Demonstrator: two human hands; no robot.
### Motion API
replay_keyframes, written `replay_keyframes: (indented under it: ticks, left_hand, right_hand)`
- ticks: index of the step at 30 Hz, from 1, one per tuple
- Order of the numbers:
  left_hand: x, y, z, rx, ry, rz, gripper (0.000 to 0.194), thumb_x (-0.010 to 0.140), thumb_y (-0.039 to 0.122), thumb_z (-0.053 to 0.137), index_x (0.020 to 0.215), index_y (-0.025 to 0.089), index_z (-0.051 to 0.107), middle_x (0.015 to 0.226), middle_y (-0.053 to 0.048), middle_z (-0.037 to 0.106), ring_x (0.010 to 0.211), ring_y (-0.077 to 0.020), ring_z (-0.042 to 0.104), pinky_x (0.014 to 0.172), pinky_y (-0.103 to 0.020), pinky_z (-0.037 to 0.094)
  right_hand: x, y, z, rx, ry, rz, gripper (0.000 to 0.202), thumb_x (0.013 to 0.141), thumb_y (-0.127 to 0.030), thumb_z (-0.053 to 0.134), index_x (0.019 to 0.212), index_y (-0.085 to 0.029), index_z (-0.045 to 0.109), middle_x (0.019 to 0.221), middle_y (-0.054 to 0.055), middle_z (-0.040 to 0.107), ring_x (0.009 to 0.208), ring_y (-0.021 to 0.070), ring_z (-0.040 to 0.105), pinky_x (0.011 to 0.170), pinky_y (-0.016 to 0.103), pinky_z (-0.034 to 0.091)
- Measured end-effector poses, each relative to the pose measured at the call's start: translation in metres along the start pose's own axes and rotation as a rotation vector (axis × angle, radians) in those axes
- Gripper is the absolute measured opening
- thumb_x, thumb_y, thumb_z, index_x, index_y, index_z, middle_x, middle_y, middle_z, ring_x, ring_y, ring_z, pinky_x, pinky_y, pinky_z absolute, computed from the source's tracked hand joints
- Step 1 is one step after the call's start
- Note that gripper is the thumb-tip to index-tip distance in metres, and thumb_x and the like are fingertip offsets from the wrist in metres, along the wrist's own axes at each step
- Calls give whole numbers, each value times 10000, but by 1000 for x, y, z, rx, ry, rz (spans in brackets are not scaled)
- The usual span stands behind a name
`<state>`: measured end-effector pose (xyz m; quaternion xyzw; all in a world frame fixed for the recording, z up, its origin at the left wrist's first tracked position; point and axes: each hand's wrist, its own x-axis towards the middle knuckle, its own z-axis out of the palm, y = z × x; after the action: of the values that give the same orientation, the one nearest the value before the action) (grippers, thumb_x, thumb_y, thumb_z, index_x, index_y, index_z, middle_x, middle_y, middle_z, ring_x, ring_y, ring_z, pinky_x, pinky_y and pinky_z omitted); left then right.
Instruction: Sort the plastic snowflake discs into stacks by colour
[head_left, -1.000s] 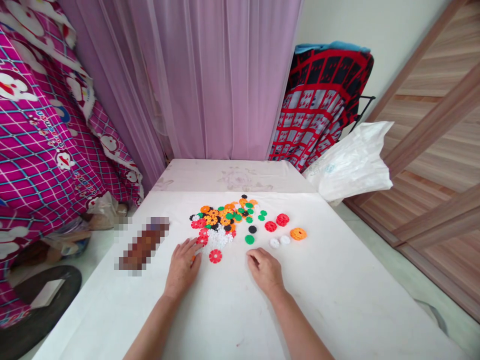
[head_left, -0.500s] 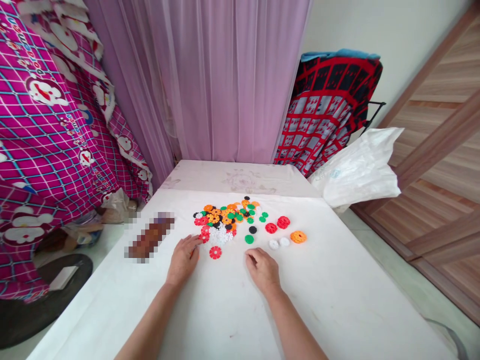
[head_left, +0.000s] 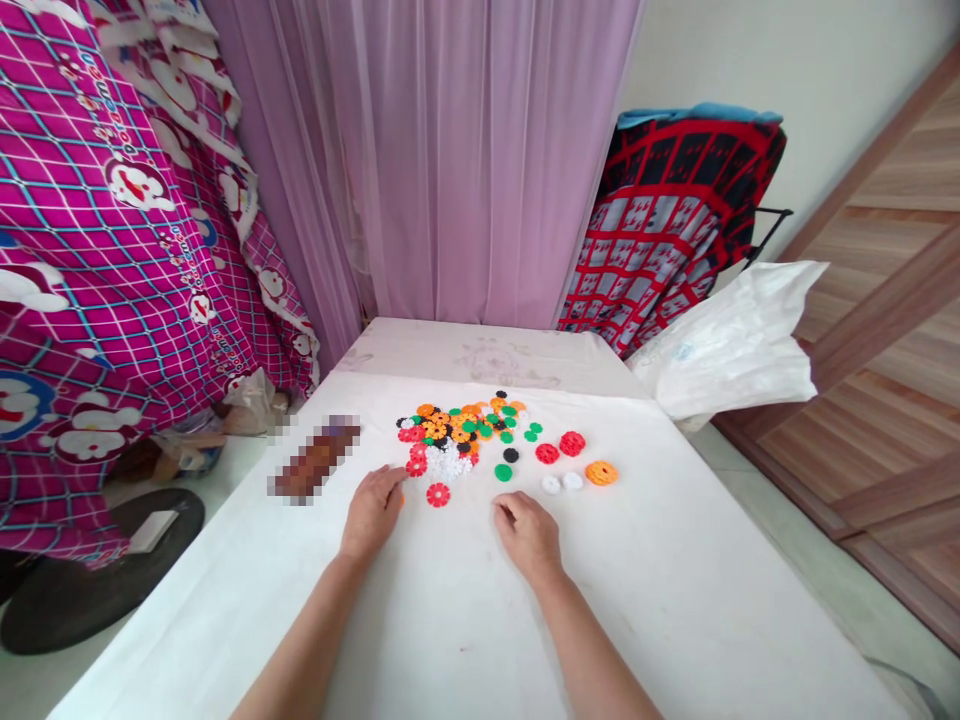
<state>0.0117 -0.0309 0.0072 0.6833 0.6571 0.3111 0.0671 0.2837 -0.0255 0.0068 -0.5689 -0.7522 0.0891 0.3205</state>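
Observation:
My left hand (head_left: 373, 513) lies on the white tabletop with its fingers stretched forward, close to a red flower-shaped disc (head_left: 416, 467). The edge of an orange piece (head_left: 402, 500) shows beside its thumb, partly covered by the hand. My right hand (head_left: 529, 530) rests on the table with its fingers curled in; nothing shows in them. Between and beyond the hands is a loose pile of plastic flower discs (head_left: 448, 461) in several colours. A red disc (head_left: 438, 495) lies nearer me. A green disc (head_left: 503, 472) is just beyond my right hand.
To the right lie white discs (head_left: 572, 481), stacked red discs (head_left: 572, 443) and an orange stack (head_left: 601, 472). A blurred brown object (head_left: 315, 460) is at the left of the table (head_left: 450, 620). A white bag (head_left: 735, 345) stands by the right edge.
The view has shifted slightly. My left hand has drawn a little to the left, uncovering more of the orange piece. My right hand stays about where it was.

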Motion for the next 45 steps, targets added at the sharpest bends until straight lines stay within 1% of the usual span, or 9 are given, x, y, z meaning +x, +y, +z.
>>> replay_keyframes:
  ticks: [9,12,16,21,26,31,35,41,45]
  left_hand:
    - [-17,-5,-7,88,70,31,341,863,365,448,1066,213,676,1209,-101,663,1115,-267,607,987,-463,477]
    - [-22,-2,-15,144,94,-22,364,850,469,488,1017,203,671,1139,-120,667,1044,-285,616,951,-464,480]
    - [-27,0,-23,152,62,8,378,837,528,515,963,205,665,1035,-110,677,975,-287,614,921,-452,476]
    - [-29,-6,-22,158,59,64,374,805,537,571,1007,238,667,1069,-94,679,979,-275,615,904,-425,481]
    - [-28,-5,-21,128,46,47,328,817,494,573,996,244,688,1062,-83,692,965,-257,622,891,-416,481]
    - [-25,5,-21,47,24,-2,271,813,392,579,1009,227,669,1030,-74,710,966,-243,630,910,-405,464]
    - [-23,15,-16,-76,-35,-79,227,832,326,512,971,241,669,879,-31,730,836,-193,661,822,-329,492]
    - [-18,41,-1,-394,-117,-103,285,888,419,430,986,236,626,852,4,725,769,-144,667,738,-256,509]
    - [-15,56,8,-501,-218,-88,278,899,449,426,984,234,581,864,1,715,782,-139,666,740,-252,513]
  right_hand:
    - [-3,-2,0,-19,19,12,196,821,-192,485,793,-238,673,756,-4,656,724,125,582,687,214,382]
    - [-5,-3,0,-46,35,29,194,826,-194,485,796,-234,672,758,-4,656,730,126,585,688,214,378]
    - [-10,-5,0,-69,55,46,196,826,-189,485,798,-230,675,757,-2,656,729,125,586,694,213,377]
    - [-11,-5,-3,-73,39,45,199,830,-187,483,802,-227,676,763,-2,656,730,125,589,695,214,379]
    - [-12,-4,-3,-83,43,21,210,843,-208,470,802,-224,675,756,2,655,720,129,589,680,218,378]
    - [-12,-2,-3,-66,55,2,219,847,-230,460,801,-224,674,756,5,659,701,129,587,658,223,383]
    - [-12,-3,-3,-25,41,32,221,849,-249,457,801,-228,673,765,12,662,708,136,592,664,228,400]
    - [-6,-23,2,241,-20,51,216,849,-294,475,908,-226,671,803,8,664,612,110,557,643,223,442]
    - [1,-43,7,420,-60,32,209,834,-308,531,955,-214,673,852,17,670,632,102,566,650,215,458]
